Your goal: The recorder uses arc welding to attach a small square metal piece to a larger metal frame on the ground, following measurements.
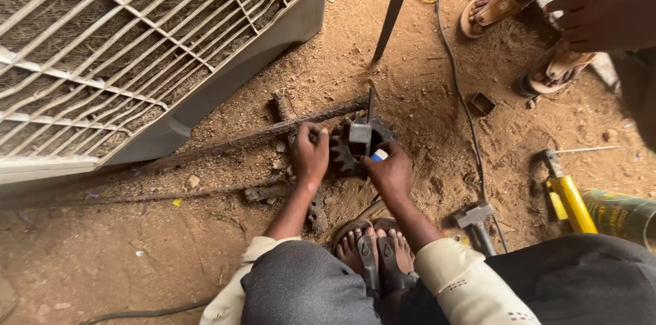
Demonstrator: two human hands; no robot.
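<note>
Reddish, sandy ground (pixel 225 243) forms the work surface, strewn with small stones and rust flakes. At upper left a pale plastic cooler housing (pixel 287 24) is set on the dirt; its grille of crossed slats is backed by fibrous matting.

A rusty toothed gear (pixel 345 151) (dark, pitted, roughly circular) is positioned at the centre of the view, just ahead of the sandalled feet (pixel 374 246). It is joined to a corroded metal bar (pixel 232 142) whose long axis runs from lower left up toward the right. A dark square block (pixel 360 135) is seated at the hub of the gear, and a thin flat strip rises from it, pointing away from the person.

The left hand (pixel 311 154) is closed over the left rim of the gear. The right hand (pixel 389 173) is curled at the gear's lower right edge, and a small blue-and-white object (pixel 379 155) is pinched in its fingertips; what kind of object it is cannot be told.

A hammer (pixel 475 219) is laid at right, beside a yellow tool (pixel 570 202) and a black cable (pixel 465 106). Another person's hand (pixel 601 17) and sandalled feet are seen at upper right.
</note>
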